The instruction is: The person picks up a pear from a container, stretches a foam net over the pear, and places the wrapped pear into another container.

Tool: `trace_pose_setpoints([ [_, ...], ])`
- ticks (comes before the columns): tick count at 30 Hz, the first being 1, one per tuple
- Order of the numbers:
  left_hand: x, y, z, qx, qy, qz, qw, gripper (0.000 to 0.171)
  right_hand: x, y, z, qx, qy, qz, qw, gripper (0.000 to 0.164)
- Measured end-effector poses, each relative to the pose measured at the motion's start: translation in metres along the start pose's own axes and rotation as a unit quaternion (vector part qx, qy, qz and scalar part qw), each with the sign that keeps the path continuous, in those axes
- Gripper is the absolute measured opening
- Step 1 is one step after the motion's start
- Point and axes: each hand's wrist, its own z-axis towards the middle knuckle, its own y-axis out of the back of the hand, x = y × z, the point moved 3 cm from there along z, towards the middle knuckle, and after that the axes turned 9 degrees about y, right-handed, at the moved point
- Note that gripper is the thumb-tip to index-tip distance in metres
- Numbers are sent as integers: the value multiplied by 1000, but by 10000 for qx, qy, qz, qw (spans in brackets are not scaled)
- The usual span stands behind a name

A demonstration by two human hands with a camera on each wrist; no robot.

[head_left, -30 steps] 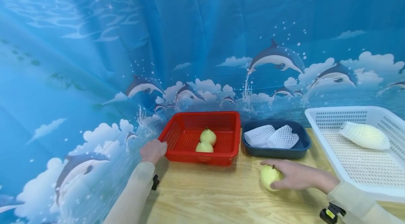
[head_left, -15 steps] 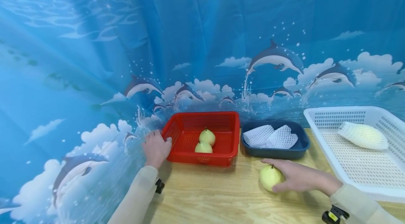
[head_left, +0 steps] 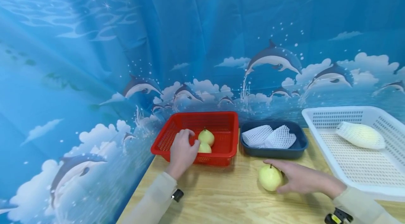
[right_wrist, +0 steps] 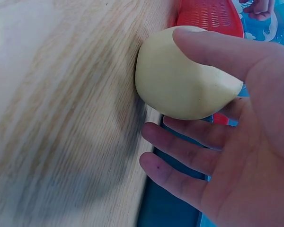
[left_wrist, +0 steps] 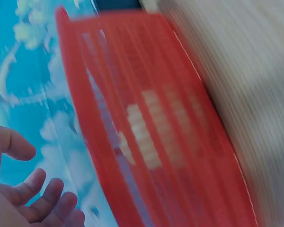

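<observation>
The round yellow-green pear (head_left: pixel 270 178) sits cupped by the right hand (head_left: pixel 299 177); the left hand (head_left: pixel 184 151), empty, fingers parted, has come near two pears (head_left: pixel 207 137) inside the red plastic basket (head_left: pixel 218 160).

The tub (head_left: pixel 274 152) stands between left basket (head_left: pixel 224 143) and right basket (head_left: pixel 360 167), a pear (head_left: pixel 270 178) before it.

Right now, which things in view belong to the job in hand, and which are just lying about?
Likely in the job:
- pear at the right hand
- red basket near the left hand
- two pears inside it

Apparently idle:
- navy tray with white net sleeves
- white basket with net-wrapped fruit
- dolphin backdrop
</observation>
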Motion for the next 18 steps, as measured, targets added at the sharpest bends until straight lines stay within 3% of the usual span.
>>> trace_pose_setpoints([
  [5,-26,-12,-17,479,-334,-593,9965,13,0,2,-5,-18,25,28,10000,93],
  [10,-47,-24,-32,1013,-700,-813,9891,13,1,4,-8,-44,76,106,9999,92],
  [18,-70,-45,-51,1822,-794,-1120,9736,14,3,6,-16,-142,11,-139,9998,84],
])
